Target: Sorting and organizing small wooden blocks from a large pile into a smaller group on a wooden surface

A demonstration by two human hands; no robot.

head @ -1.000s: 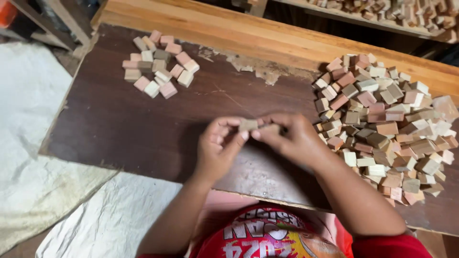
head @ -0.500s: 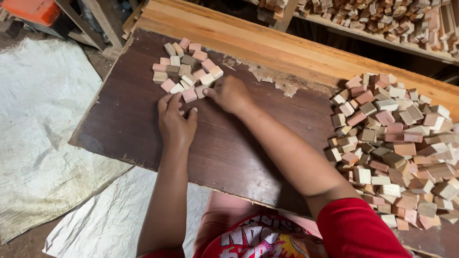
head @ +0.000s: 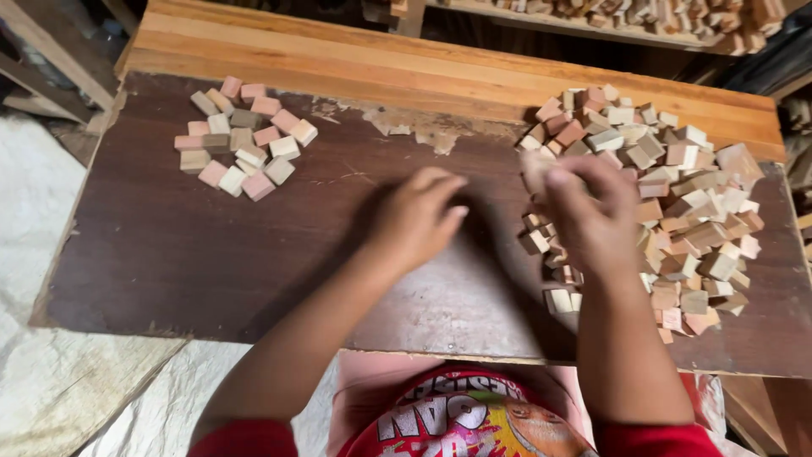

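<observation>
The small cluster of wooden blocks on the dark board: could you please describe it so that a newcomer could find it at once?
Start at the dark brown board lying in front of the pale wooden plank. Near the board's far left corner lies the small cluster of blocks, pinkish and cream cubes in one flat layer. It is far smaller and tidier than the big heaped pile on the right, and neither hand touches it.

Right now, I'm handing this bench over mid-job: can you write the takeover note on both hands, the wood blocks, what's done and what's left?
Left hand: empty, fingers loosely bent, hovering over the dark board at centre.
Right hand: at the left edge of the big loose pile, fingertips pinching what looks like one pale block; motion blur hides the grip.
Done: a small group of blocks lies flat, close together, at the board's far left.
Left: the big pile on the right is far larger and unsorted.
</observation>
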